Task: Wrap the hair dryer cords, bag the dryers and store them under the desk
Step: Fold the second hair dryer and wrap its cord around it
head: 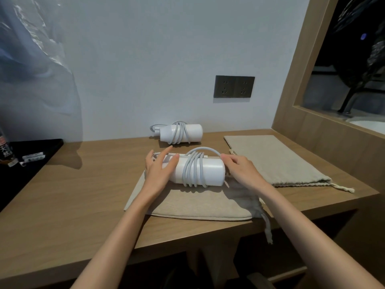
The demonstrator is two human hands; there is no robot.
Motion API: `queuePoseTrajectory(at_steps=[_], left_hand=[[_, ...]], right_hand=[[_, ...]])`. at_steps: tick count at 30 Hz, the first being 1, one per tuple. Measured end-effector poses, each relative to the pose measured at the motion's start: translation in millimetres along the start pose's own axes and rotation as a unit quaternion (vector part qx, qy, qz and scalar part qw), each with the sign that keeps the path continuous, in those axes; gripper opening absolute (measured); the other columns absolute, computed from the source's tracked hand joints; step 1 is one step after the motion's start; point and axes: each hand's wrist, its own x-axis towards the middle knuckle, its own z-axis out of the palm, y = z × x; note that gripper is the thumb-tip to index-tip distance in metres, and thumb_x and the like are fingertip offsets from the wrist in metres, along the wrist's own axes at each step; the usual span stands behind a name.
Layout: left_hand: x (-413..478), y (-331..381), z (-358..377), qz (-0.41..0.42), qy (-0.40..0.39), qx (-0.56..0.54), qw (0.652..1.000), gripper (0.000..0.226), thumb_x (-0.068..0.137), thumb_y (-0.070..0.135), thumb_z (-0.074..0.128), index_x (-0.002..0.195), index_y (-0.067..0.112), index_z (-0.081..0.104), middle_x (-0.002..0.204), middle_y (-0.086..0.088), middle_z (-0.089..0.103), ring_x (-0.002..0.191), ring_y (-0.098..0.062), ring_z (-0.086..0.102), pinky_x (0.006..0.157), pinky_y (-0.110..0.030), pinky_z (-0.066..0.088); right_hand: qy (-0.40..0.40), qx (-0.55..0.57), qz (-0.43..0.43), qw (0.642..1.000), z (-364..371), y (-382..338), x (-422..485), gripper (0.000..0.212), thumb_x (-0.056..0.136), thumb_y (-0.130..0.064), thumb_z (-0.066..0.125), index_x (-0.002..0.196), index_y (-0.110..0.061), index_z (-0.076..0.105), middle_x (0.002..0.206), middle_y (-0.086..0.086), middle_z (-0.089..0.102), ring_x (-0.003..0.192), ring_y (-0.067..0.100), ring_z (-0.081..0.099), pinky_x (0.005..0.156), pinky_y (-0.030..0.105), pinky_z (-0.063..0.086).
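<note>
A white hair dryer (210,171) lies on a beige drawstring bag (187,205) near the desk's front edge, its grey cord (193,170) coiled around the body. My left hand (159,171) rests on the dryer's left end, fingers spread. My right hand (241,171) touches its right end, fingertips at the cord loop. A second white dryer (191,132) with its cord wrapped lies by the wall. Another beige bag (275,161) lies flat to the right.
The wooden desk (73,195) has a dark wall socket (233,86) above it. A black tray (31,151) with small packets sits at the left. A wooden frame with a window stands at the right. Dark open space lies under the desk.
</note>
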Motion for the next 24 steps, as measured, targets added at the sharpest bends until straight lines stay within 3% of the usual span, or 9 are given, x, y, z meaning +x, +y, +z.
queuePoseTrajectory(at_steps=[2,4,6,10,12,14,15,19,24], left_hand=[[-5,-1,-2,-0.020,-0.021,-0.052,0.998,0.047,0.093,0.045,0.054,0.138,0.038,0.045,0.152,-0.002,0.021,0.138,-0.018,0.032,0.105,-0.034,0.035],[-10,1,-2,-0.040,-0.052,-0.149,0.987,0.050,0.094,0.041,0.055,0.142,0.035,0.041,0.140,0.003,0.039,0.110,-0.010,0.058,0.077,-0.030,0.056],[-13,5,-1,-0.056,-0.063,-0.196,0.977,0.049,0.095,0.033,0.055,0.142,0.032,0.040,0.131,0.004,0.045,0.089,-0.006,0.063,0.056,-0.023,0.055],[-10,10,0,-0.097,-0.056,-0.249,0.962,0.043,0.092,0.029,0.061,0.133,0.031,0.048,0.128,0.001,0.047,0.099,-0.018,0.061,0.060,-0.031,0.058],[-10,12,0,-0.120,-0.052,-0.292,0.947,0.041,0.091,0.024,0.063,0.129,0.030,0.052,0.124,0.001,0.049,0.097,-0.021,0.061,0.059,-0.032,0.058],[-10,12,1,-0.130,-0.045,-0.320,0.937,0.040,0.089,0.021,0.066,0.126,0.028,0.055,0.124,-0.001,0.050,0.096,-0.022,0.062,0.058,-0.033,0.058],[-9,12,1,-0.133,-0.042,-0.330,0.934,0.039,0.088,0.020,0.067,0.125,0.028,0.057,0.126,-0.002,0.049,0.096,-0.024,0.062,0.058,-0.034,0.058],[-7,13,4,-0.131,-0.035,-0.361,0.923,0.040,0.087,0.019,0.068,0.125,0.027,0.058,0.131,-0.005,0.048,0.095,-0.021,0.063,0.056,-0.033,0.058],[9,23,11,-0.061,-0.045,-0.354,0.932,0.045,0.089,0.015,0.065,0.129,0.031,0.054,0.125,-0.003,0.055,0.082,-0.011,0.069,0.055,-0.029,0.057]], right_hand=[[-0.061,-0.018,-0.001,0.998,1,-5,-5,0.041,0.099,-0.048,0.036,0.121,-0.021,0.059,0.112,-0.009,0.062,0.104,0.016,0.056,0.087,0.031,0.041],[-0.116,-0.068,0.016,0.991,3,-7,-7,0.072,0.093,-0.058,0.041,0.151,-0.020,0.023,0.138,-0.011,0.043,0.123,0.014,0.046,0.102,0.032,0.038],[-0.137,-0.089,0.027,0.986,7,-2,-4,0.096,0.083,-0.065,0.052,0.154,-0.019,0.005,0.144,-0.005,0.041,0.124,0.018,0.047,0.103,0.036,0.042],[-0.132,-0.083,0.029,0.987,11,2,1,0.104,0.059,-0.078,0.061,0.142,-0.024,0.030,0.130,-0.004,0.055,0.113,0.018,0.056,0.097,0.041,0.047],[-0.138,-0.038,0.014,0.990,11,2,1,0.082,0.067,-0.064,0.070,0.133,-0.024,0.040,0.120,-0.004,0.060,0.104,0.013,0.059,0.091,0.035,0.052],[-0.147,0.021,0.018,0.989,9,-2,-1,0.058,0.079,-0.042,0.073,0.125,-0.024,0.044,0.110,-0.005,0.060,0.090,0.008,0.060,0.072,0.020,0.054],[-0.151,0.054,0.031,0.987,9,-2,-2,0.053,0.081,-0.035,0.073,0.124,-0.024,0.044,0.107,-0.004,0.059,0.086,0.009,0.061,0.065,0.020,0.055],[-0.154,0.167,0.052,0.973,8,-3,-1,0.051,0.082,-0.020,0.074,0.124,-0.014,0.047,0.109,0.009,0.059,0.080,0.013,0.063,0.059,0.023,0.054],[-0.106,0.193,0.026,0.975,-6,-6,7,0.053,0.080,-0.012,0.076,0.124,-0.019,0.046,0.104,-0.002,0.055,0.085,0.011,0.061,0.060,0.019,0.055]])
